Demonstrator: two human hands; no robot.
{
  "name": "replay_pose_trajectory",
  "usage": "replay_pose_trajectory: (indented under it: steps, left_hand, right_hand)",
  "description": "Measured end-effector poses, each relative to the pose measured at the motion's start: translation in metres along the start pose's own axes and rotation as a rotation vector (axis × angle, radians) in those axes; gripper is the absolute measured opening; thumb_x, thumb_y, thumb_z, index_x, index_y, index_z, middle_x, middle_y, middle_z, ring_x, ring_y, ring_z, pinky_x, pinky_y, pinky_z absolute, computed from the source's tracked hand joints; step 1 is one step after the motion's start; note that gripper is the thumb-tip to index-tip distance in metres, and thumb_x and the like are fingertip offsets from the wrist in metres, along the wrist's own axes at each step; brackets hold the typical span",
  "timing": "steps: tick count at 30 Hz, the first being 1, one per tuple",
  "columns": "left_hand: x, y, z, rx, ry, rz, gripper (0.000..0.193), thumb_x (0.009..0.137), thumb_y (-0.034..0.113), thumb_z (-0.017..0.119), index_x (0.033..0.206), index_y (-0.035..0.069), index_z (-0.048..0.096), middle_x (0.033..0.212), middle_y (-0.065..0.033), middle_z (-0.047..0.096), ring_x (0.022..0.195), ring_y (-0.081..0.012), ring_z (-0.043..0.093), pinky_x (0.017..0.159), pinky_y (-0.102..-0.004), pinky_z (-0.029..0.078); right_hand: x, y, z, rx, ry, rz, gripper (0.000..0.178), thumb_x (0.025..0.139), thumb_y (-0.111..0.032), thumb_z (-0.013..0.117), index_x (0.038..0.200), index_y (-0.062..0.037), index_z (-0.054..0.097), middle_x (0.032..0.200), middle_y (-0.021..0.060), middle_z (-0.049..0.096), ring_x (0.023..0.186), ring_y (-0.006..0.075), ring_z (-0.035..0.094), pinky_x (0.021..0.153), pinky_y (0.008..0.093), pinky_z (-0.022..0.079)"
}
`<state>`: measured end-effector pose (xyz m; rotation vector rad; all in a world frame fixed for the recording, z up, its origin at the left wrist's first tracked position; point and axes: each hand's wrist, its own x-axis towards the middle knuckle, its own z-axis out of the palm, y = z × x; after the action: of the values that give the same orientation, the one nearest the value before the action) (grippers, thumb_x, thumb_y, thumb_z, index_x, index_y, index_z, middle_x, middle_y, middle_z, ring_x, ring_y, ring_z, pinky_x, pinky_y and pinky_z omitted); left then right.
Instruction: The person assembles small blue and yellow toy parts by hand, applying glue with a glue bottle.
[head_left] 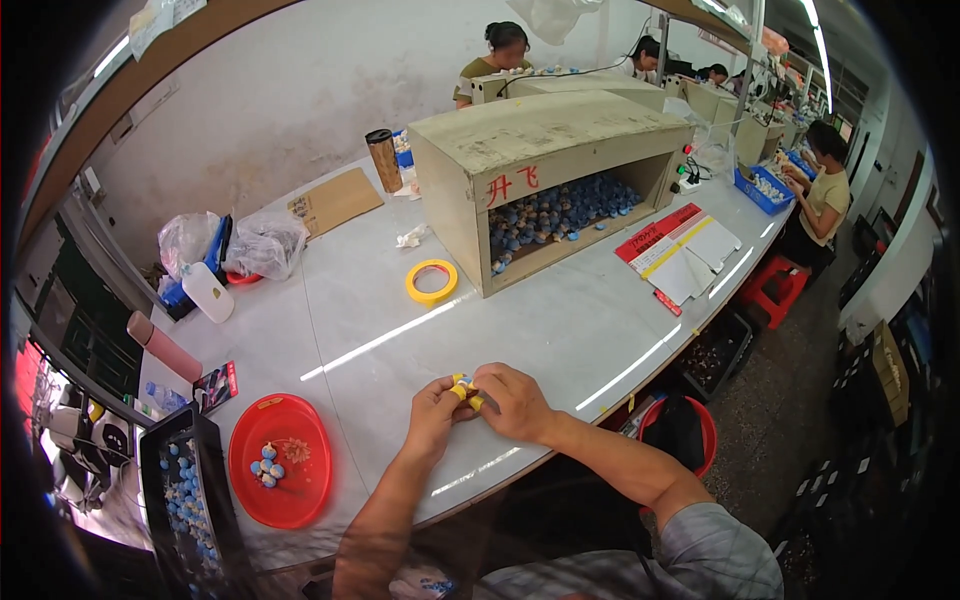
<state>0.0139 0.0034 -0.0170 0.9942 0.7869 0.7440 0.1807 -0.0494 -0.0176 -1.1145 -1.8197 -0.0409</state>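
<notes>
At the far left we saw a black crate (207,440) of small blue pieces, and just beside it a red dish (300,490) holding a little cluster of blue balls (268,467). Farther right, our left hand (435,408) was nearly closed, its thumb and fingers pinching a small piece (463,382), partly blue, above the table near its front edge; a yellow tape roll (432,299) lay well beyond. Our right hand (510,402) met it from the other side, fingers curled in and gripping the same piece, which they mostly hid. Past the hands, we had an open-fronted cabinet (450,215) heaped with blue pieces, then red and white sheets (683,262) lying at its right.
</notes>
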Motion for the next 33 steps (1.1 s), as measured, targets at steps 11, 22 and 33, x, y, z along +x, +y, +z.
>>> replay_pose_trajectory:
  steps: [11,22,33]
  left_hand:
    - [0.002,0.013,-0.005,-0.096,0.030,-0.112,0.023,0.089,0.005,0.055,0.111,-0.002,0.056,0.097,-0.0107,0.065,0.083,-0.0180,0.067,0.074,-0.0256,0.056]
    - [0.000,0.015,-0.012,-0.015,-0.026,-0.176,0.021,0.089,0.003,0.058,0.109,-0.001,0.058,0.098,-0.0127,0.066,0.084,-0.0191,0.068,0.072,-0.0242,0.056]
    - [0.002,0.015,-0.014,0.046,-0.112,-0.231,0.033,0.089,0.000,0.062,0.121,-0.005,0.055,0.107,-0.0116,0.065,0.094,-0.0200,0.068,0.078,-0.0247,0.056]
  right_hand:
    - [-0.115,0.099,-0.167,-0.550,0.659,0.721,0.065,0.082,-0.006,0.064,0.135,0.0074,0.030,0.136,0.0261,0.035,0.129,0.0409,0.035,0.112,0.0474,0.026]
    - [-0.109,0.196,-0.241,-0.717,0.528,1.227,0.064,0.079,-0.028,0.071,0.132,-0.0038,0.045,0.136,0.0192,0.044,0.130,0.0381,0.037,0.109,0.0470,0.029]
    - [-0.069,0.112,-0.153,-0.021,0.460,0.696,0.033,0.092,-0.015,0.063,0.118,0.0020,0.054,0.089,0.0102,0.063,0.076,0.0115,0.057,0.067,0.0256,0.047]
